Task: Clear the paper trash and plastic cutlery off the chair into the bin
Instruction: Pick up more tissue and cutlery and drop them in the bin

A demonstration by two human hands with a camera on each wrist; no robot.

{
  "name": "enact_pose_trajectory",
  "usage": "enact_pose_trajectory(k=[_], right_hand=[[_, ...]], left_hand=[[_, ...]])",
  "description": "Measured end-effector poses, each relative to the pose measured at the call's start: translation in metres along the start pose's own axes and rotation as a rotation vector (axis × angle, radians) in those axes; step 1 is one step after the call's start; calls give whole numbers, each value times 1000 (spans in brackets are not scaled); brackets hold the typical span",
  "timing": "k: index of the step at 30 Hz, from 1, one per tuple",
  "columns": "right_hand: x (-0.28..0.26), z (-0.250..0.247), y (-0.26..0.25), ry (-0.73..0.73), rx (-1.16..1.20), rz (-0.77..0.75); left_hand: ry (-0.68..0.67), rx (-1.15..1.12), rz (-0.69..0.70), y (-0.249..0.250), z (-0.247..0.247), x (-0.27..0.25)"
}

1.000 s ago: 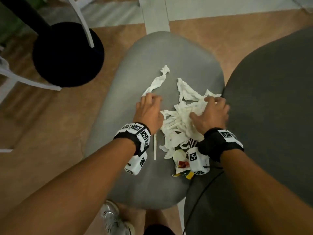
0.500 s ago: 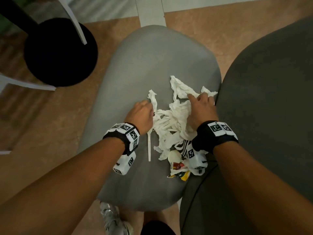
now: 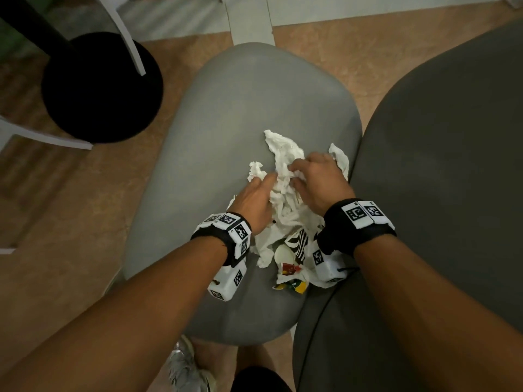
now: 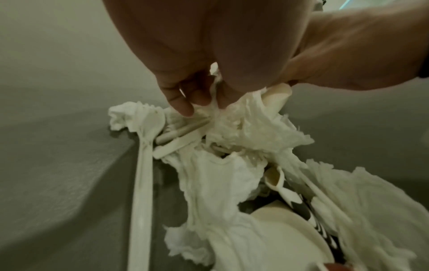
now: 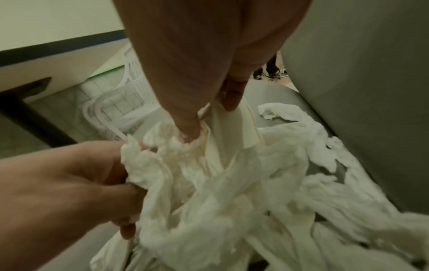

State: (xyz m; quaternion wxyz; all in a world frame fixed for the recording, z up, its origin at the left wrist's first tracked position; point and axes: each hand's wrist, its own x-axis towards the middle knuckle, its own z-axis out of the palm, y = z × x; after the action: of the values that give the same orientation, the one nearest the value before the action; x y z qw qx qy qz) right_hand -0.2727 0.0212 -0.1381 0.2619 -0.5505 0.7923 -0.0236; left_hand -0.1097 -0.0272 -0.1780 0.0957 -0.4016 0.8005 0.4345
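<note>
Now both hands have closed in from the sides: my left hand and right hand each pinch the paper trash, bunched mid-seat on the chair. One spoon lies loose beside it, so scooping comes before the bin.

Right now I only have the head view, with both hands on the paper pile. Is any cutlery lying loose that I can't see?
Observer: Yes. The left wrist view shows a plastic spoon lying on the seat along the pile's edge.
Operator: Is the left hand gripping it?
Observer: No. The left hand pinches only paper, just above the spoon's bowl.
Operator: Anything else buried?
Observer: Two more cutlery handles poke out from under the paper beside that bowl.
</note>
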Motion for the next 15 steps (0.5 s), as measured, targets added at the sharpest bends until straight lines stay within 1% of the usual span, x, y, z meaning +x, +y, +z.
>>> enact_pose_trajectory(k=[3,5,7,9,10,12,15], right_hand=[[-4,-7,-16,98,10,-39],[-6,-8,-29,120,7,-83],[-7,-8,-43,103,4,-126],[-9,-6,-56,77,20,-149],[-11,-4,-62,69,37,-150],[-17,-1,-73,58,88,-140],[-26,9,-91,1,133,-143]], left_hand=[[154,-84,62,-8,-9,-11],[234,-229,102,-7,-17,-19],[266,-332,136,-5,-25,-26],[271,-315,144,-9,-27,-35],[299,-300,142,-13,-28,-41],[397,-310,103,-28,-31,-53],[519,-378,-52,-56,-40,-80]])
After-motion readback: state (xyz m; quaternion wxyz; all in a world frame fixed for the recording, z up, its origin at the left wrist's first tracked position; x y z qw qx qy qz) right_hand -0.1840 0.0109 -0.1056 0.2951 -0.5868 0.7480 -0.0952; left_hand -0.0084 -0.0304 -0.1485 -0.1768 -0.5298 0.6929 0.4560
